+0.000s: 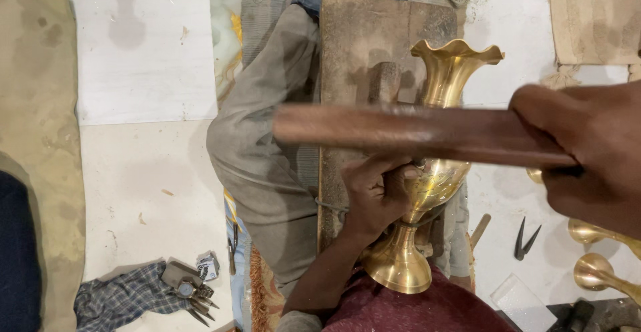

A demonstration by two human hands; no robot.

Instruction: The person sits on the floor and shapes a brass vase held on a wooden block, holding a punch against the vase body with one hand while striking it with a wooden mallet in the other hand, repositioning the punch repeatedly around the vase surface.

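Hands: left grips one brass vase; right clenches one wooden mallet

Maroon shirt, grey dusty trousers

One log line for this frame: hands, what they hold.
left hand: steadies brass vase on wooden board | right hand: grips wooden stick above vase
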